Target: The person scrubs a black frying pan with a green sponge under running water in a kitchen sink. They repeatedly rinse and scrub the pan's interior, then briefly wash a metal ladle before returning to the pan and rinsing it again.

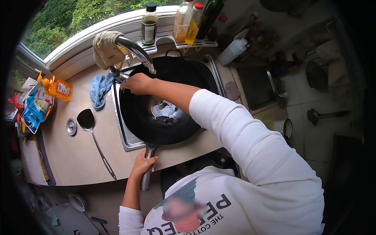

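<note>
A large black wok [135, 126] sits over the stainless steel sink [129, 142], with a shallow pool of water [166, 110] in its bottom. My left hand [143, 164] grips the wok's long handle [146, 180] at the counter's front edge. Across the wok reaches my right arm. The fingers of my right hand [137, 83] are at the base of the chrome faucet [133, 48], around its control; the lever itself is hidden by the hand. A beige cloth [107, 50] drapes over the faucet's neck, and its spout points down into the wok.
On the counter left of the sink lie a blue cloth [100, 91], a spatula [86, 120] and a round metal lid [71, 127]. An orange pump bottle [60, 88] stands behind them. Several bottles [192, 26] line the window-side rack [199, 44]. A stove [255, 88] adjoins on the right.
</note>
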Tool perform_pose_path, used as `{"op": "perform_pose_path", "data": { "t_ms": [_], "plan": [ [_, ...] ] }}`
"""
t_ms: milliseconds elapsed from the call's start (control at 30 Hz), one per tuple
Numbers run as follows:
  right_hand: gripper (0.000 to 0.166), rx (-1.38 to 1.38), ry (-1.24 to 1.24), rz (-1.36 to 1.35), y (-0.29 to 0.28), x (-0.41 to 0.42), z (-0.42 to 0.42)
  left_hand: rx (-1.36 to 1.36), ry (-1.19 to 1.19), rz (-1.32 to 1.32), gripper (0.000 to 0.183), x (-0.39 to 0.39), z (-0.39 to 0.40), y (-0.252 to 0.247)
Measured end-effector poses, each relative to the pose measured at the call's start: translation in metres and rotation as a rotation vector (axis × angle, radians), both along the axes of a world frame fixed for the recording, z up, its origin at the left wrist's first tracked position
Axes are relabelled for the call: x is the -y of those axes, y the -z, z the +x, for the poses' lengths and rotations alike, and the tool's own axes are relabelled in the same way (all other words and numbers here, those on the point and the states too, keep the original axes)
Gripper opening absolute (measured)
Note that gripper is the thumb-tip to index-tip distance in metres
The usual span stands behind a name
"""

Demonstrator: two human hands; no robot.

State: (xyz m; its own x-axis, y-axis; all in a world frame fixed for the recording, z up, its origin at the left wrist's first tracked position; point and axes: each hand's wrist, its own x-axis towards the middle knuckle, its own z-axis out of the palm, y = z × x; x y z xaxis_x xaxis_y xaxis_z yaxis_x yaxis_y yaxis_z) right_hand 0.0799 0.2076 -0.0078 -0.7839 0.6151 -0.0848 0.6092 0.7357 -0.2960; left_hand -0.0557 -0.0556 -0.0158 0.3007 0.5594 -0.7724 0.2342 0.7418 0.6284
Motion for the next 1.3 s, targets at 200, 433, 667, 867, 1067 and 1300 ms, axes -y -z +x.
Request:
{"op": "perform_pose_path", "data": {
  "t_ms": [200,433,667,867,1067,1300],
  "plan": [
    [0.044,-0.102,0.111,-0.006,-0.001,0.013,0.017,0.021,-0.002,0.006,0.023,-0.003,0.002,-0.002],
    [0.026,-0.47,0.6,-0.076,0.062,0.058,0.07,0.042,-0.067,-0.025,0.028,-0.002,0.001,-0.009],
    [0.014,-0.995,1.38,-1.113,0.14,0.09,0.125,0.02,-0.089,0.047,0.035,0.003,-0.001,-0.001],
    [0.037,-0.597,1.309,-0.789,0.139,0.107,0.108,-0.331,-0.22,0.304,0.032,0.009,-0.023,0.009],
    [0.027,-1.015,1.42,-1.121,0.113,0.101,0.097,-1.475,-0.186,0.85,0.046,0.02,-0.102,0.041],
    [0.048,-1.393,1.293,-1.377,0.11,0.1,0.1,-1.333,-0.124,0.392,0.036,0.041,-0.118,0.055]
  ]
}}
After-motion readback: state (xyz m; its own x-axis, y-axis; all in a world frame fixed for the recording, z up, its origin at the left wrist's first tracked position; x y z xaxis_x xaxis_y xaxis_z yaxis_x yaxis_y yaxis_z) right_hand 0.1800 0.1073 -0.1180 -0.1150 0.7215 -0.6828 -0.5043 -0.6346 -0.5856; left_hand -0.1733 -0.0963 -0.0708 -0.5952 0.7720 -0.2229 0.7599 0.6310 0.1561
